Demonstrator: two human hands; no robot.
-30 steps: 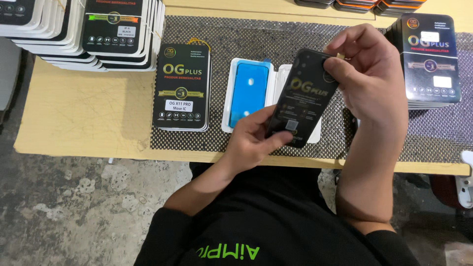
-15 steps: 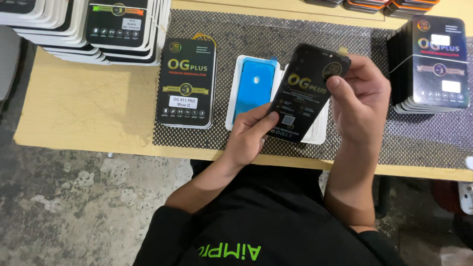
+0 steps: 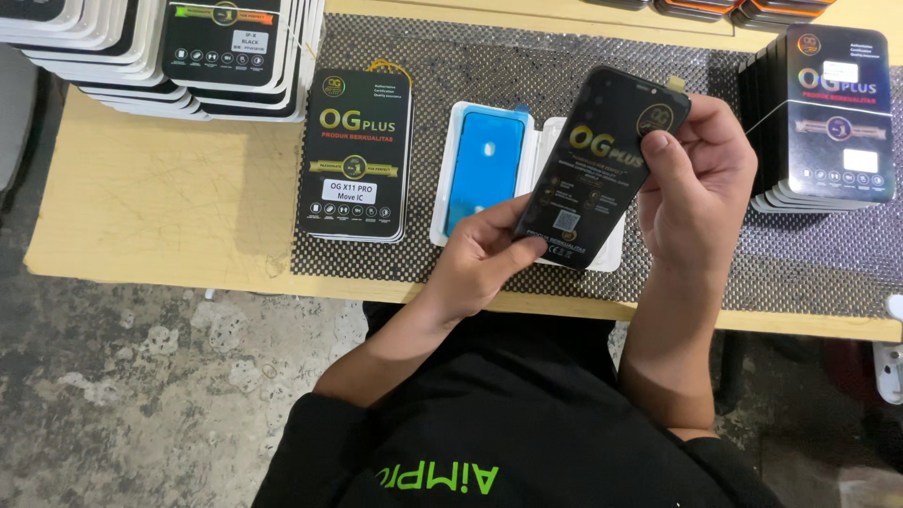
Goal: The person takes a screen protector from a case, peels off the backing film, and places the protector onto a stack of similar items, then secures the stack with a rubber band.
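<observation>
Over the mat (image 3: 752, 273), both hands still hold the black screen panel (image 3: 597, 169).

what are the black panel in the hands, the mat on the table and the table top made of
Black panel: seems glass or glossy plastic film, smooth with a soft sheen and printed gold marks. Mat: looks like rubbery woven mesh, with a dotted grid texture. Table top: probably plywood or laminate, pale, matt, scratched.

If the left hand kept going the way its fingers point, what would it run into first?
The left hand already touches the black screen panel it points at; past that, probably the right hand, though depth is unclear.
</observation>
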